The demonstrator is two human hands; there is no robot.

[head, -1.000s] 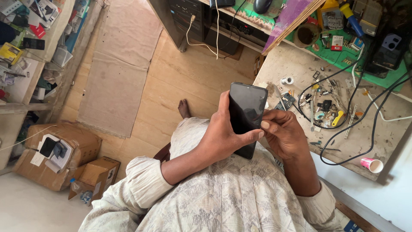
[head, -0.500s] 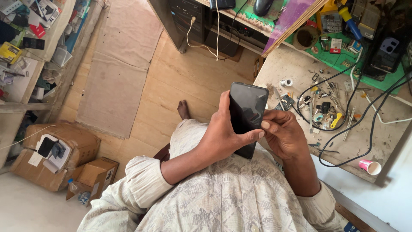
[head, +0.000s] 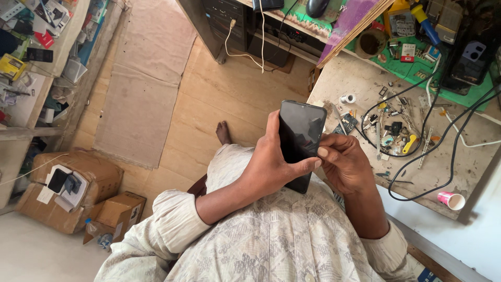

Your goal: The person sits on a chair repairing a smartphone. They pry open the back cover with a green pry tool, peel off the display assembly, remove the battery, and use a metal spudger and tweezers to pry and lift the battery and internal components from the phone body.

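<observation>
Black phone (head: 300,141) upright, both hands.

A pale cream shirt (head: 271,245) printed with a grey leaf-like pattern is worn, its long sleeves (head: 172,216) rolled to the elbows. One bare foot (head: 223,132) is seen; trousers appear matching.

Right of the right hand (head: 348,167) sits the pale, stained workbench (head: 472,172), and it's busy: a cluster of small tools and parts (head: 392,129) just beyond the knuckles, black cables (head: 438,156) looping across it, a pink cup (head: 451,199) near the edge. Further off, a green mat (head: 472,96) covers the bench's far end. Left of the left hand (head: 271,167) is wooden floor (head: 219,99), with a beige mat (head: 146,78) and cardboard boxes (head: 78,193) lying on it.
</observation>
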